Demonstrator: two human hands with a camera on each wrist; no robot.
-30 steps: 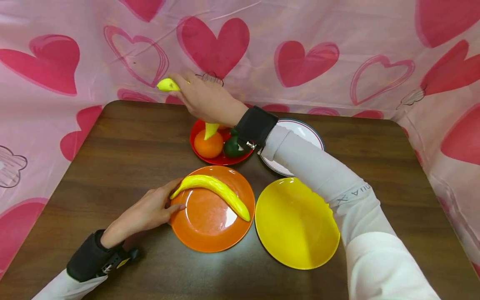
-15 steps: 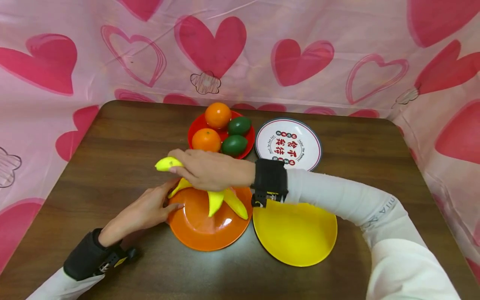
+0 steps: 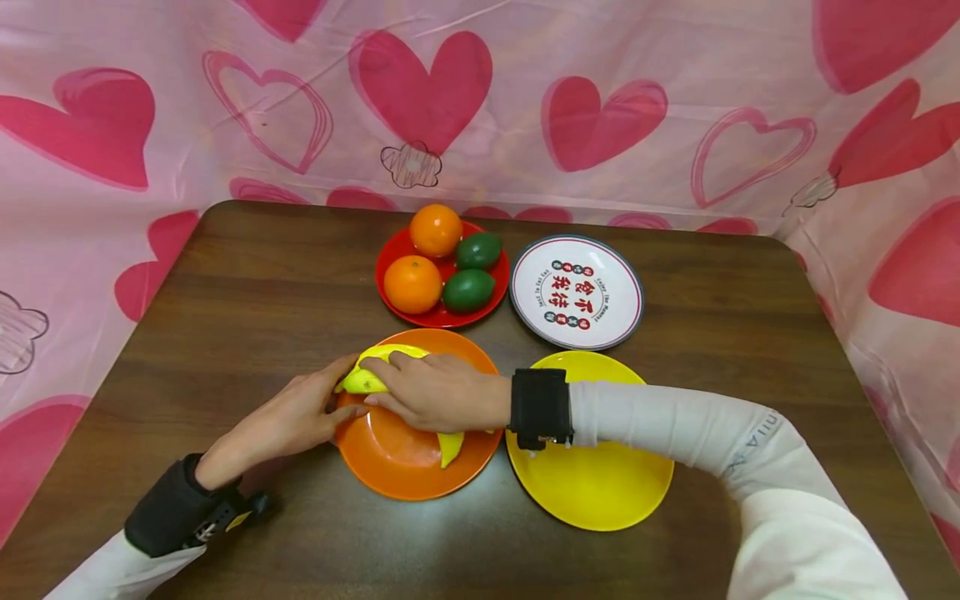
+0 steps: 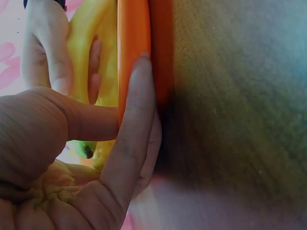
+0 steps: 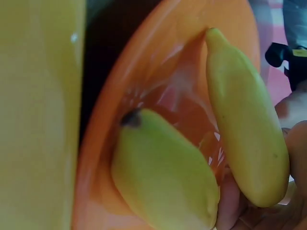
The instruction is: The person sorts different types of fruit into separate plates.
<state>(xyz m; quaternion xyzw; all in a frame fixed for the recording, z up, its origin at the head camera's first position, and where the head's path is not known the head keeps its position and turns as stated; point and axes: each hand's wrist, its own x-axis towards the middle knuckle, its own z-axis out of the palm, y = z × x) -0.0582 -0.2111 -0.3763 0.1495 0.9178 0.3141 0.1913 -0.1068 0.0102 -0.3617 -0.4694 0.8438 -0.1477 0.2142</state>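
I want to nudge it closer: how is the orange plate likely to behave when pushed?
The orange plate would probably slide flat rather than tip, being wide and low. It looks stiff: the rim shows no bend where the left hand pinches it. Its glossy surface may feel slippery.

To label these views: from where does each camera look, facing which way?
Head: on the head, forward and down at the table; left hand, right hand show.
Left wrist: on that wrist, toward the orange plate; both hands show.
Right wrist: on that wrist, toward two bananas; some fingers show.
Wrist views share the orange plate.
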